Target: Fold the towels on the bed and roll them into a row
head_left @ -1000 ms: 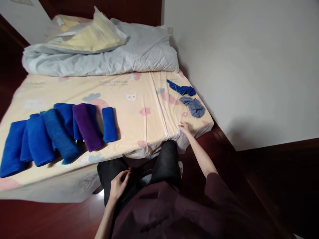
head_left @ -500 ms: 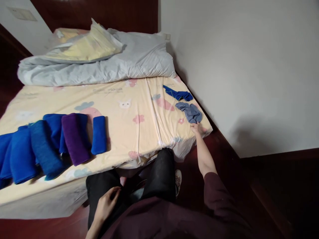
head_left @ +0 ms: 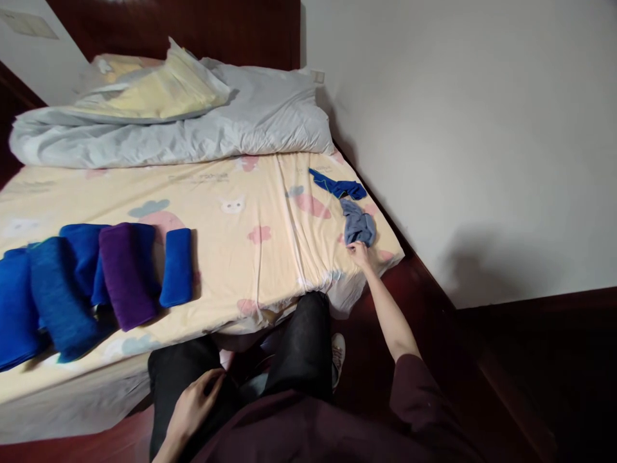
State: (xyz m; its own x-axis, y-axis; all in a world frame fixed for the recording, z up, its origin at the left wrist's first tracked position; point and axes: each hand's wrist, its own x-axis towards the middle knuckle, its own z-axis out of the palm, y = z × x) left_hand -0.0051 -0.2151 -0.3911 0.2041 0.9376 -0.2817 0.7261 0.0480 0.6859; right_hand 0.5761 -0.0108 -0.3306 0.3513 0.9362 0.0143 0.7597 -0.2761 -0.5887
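Observation:
My right hand point(head_left: 358, 252) reaches out to the bed's right corner, fingers closed on the near edge of a crumpled grey-blue cloth point(head_left: 358, 225). Just beyond that lies a bright blue cloth point(head_left: 336, 186), loose and unfolded. My left hand point(head_left: 193, 408) rests on my left thigh with the fingers loosely curled and nothing in it. On the left of the yellow cartoon-print sheet point(head_left: 270, 212) lies a row of rolled towels: several blue ones point(head_left: 58, 289), a purple one point(head_left: 124, 273) and a small blue one point(head_left: 177, 266).
A bunched grey and yellow duvet point(head_left: 183, 116) fills the head of the bed. A white wall point(head_left: 457, 128) runs close along the bed's right side. Dark red wooden floor point(head_left: 506, 360) lies to the right. My black-trousered legs stand against the bed's foot.
My right hand went from the bed's front edge out to the grey-blue cloth, closed on it and drew it slightly nearer, so the cloth bunched up. The camera view shifted right.

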